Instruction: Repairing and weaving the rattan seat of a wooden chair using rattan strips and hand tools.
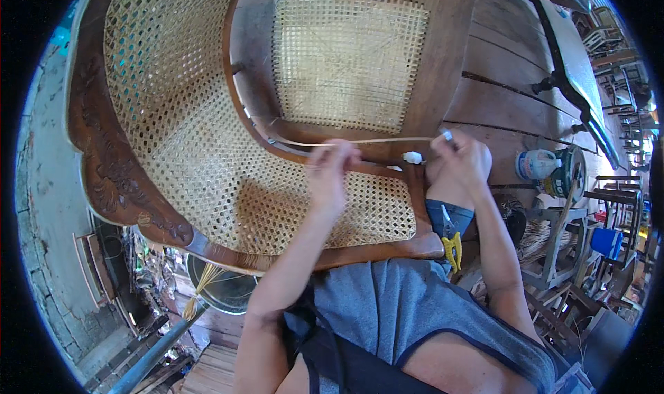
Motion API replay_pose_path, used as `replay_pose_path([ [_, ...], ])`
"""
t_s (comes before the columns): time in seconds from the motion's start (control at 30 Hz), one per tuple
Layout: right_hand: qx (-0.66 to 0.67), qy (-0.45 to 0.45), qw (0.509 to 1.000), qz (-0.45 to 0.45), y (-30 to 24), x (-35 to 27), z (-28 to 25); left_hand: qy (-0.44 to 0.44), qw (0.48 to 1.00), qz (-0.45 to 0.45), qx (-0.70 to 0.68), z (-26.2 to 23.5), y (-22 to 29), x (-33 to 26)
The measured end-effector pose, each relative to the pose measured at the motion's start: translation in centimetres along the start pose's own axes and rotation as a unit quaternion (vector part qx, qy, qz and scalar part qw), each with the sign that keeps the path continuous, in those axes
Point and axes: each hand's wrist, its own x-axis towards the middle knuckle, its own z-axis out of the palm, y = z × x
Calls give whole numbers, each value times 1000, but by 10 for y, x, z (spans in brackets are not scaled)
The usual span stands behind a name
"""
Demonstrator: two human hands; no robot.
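Just beyond the curved, dark-brown wooden chair rail (pixel 227 41), the long, thin, pale cane strip (pixel 394 140) runs rightward between the hands; it could kink or split if pulled unevenly, or snag on the rail's edge; the left hand (pixel 330 169), blurred, curls at the strip, its grip unclear; the right hand (pixel 462 160) appears pinched closed on the strip's right end.

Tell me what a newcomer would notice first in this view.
The large carved wooden chair, with its woven cane panels, curves across the left and upper middle. A pale cane strip runs past the blurred left hand to the right hand. A yellow-handled tool stands out below the right hand.
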Motion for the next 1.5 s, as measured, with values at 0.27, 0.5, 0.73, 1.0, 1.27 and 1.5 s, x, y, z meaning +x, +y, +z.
replay_pose_path([
  [0.27, -43, 158, 986, 26, 3, 83, -73, 142, 983, 89, 71, -81, 42, 42],
  [0.5, 4, 78, 996, 50, -27, 113, -51, 329, 918, 109, 191, -103, 102, 34],
  [0.73, 57, -231, 971, -25, -52, 91, 71, -38, 741, 373, 558, -9, 77, 44],
  [1.0, -67, -207, 975, -54, -76, 105, 126, -154, 832, 113, 520, -40, 36, 100],
  [1.27, -131, -133, 981, -57, -49, 99, 185, 31, 701, 76, 709, -96, 59, 123],
  [1.5, -215, -244, 945, -33, -17, 85, 192, -162, 834, 375, 371, -24, 134, 121],
])
